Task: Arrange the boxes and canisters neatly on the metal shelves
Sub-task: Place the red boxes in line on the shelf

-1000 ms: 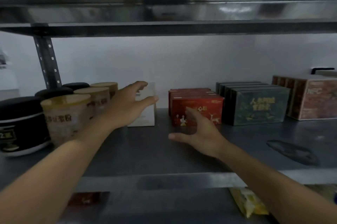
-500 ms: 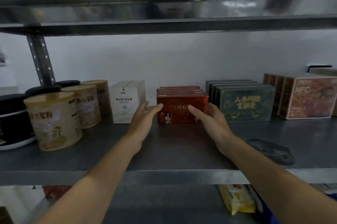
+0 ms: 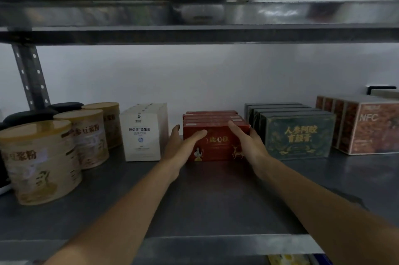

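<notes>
A row of red boxes (image 3: 217,141) stands mid-shelf on the grey metal shelf (image 3: 207,200). My left hand (image 3: 181,146) lies against the row's left front corner, thumb flat across the front face, fingers straight along the left side. My right hand (image 3: 248,142) presses the right front corner the same way, thumb on the front top edge. Left of the row stand white boxes (image 3: 142,133), then several beige canisters (image 3: 41,163). Right of it stand dark green boxes (image 3: 298,133) and orange-brown NFC boxes (image 3: 367,126).
Black-lidded containers (image 3: 32,114) sit behind the canisters by the perforated upright (image 3: 30,76). An upper shelf (image 3: 198,33) hangs low overhead. A dark stain (image 3: 349,197) marks the shelf at right. Yellow packets (image 3: 289,260) lie on the level below.
My left hand left the white box and both hands moved in onto the two front corners of the red boxes. The view has moved closer to the shelf.
</notes>
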